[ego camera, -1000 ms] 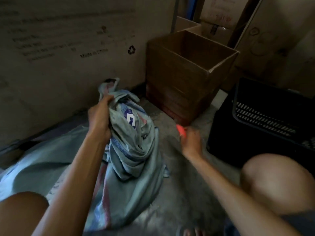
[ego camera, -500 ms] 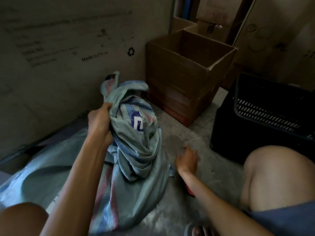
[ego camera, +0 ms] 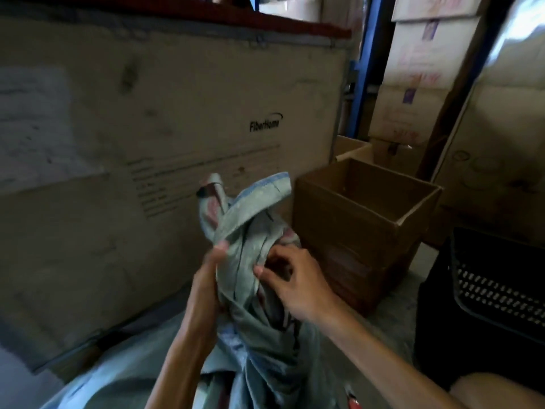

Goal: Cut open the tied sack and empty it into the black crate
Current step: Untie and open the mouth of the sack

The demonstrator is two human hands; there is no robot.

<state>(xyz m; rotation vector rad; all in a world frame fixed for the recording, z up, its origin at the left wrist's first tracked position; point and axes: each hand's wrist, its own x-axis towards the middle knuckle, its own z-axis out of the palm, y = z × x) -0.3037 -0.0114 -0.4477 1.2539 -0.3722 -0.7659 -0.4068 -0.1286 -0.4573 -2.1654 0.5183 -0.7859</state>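
Observation:
The pale green woven sack [ego camera: 250, 246] stands bunched in front of me, its twisted neck pointing up. My left hand [ego camera: 208, 278] grips the neck from the left side. On the right side of the neck, my right hand [ego camera: 295, 281] pinches the folds with thumb and fingers. A small red-handled cutter [ego camera: 352, 401] lies on the floor at the bottom edge, under my right forearm. The black slotted crate [ego camera: 498, 290] sits on the floor at the right, apart from the sack.
An open brown cardboard box [ego camera: 362, 228] stands just behind and right of the sack. A large printed carton [ego camera: 147, 143] forms a wall on the left. More stacked cartons [ego camera: 413, 84] and a blue post [ego camera: 365, 69] rise behind. My knee [ego camera: 501, 391] shows at bottom right.
My right hand has left the red cutter on the floor and come up to grip the sack's neck. The sack has been lifted upright, and my view has tilted upward.

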